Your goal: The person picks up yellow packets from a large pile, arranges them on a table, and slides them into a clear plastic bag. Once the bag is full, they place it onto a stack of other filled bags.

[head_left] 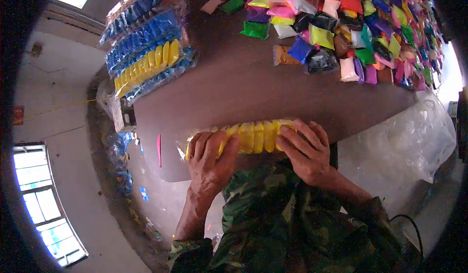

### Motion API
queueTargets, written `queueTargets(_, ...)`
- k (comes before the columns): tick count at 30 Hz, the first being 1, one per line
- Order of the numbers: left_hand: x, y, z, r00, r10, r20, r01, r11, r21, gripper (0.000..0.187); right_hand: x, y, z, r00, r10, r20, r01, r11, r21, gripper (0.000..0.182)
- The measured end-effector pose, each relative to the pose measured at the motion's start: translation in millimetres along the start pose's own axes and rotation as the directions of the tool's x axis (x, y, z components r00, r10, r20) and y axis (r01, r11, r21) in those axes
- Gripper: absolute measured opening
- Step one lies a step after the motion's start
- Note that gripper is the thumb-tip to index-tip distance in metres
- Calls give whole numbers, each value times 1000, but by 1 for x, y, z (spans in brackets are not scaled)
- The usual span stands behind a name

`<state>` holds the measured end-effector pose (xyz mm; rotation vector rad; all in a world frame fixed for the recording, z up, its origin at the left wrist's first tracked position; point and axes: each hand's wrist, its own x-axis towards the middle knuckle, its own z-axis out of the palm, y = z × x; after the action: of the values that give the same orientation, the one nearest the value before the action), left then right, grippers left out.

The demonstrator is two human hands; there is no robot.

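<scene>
A clear plastic bag filled with a row of yellow packets [253, 135] lies at the near edge of the brown table [234, 85]. My left hand [209, 163] clasps its left end, fingers curled over the packets. My right hand [304, 151] presses on its right end, fingers spread across the top. Both hands hold the same bag between them.
Stacked bags of blue and yellow packets [146, 44] lie at the table's far left. A heap of loose packets in many colours [351, 24] covers the far right. A pink stick [159, 150] rests near the left edge. Clear plastic sheeting [404, 141] hangs off the right side.
</scene>
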<state>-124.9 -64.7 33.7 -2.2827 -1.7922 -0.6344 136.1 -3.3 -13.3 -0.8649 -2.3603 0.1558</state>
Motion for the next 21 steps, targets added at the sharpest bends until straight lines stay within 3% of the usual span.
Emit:
queueTargets(7,-23,1,-9,997,1,82,-6,998,61,48,7,-2,-2,999,32,33,-33,999,32,38)
queueTargets(21,-51,-20,-29,976,-203,77,192,973,125,53,7,-4,5,999,26,-24,-26,999,-18,30)
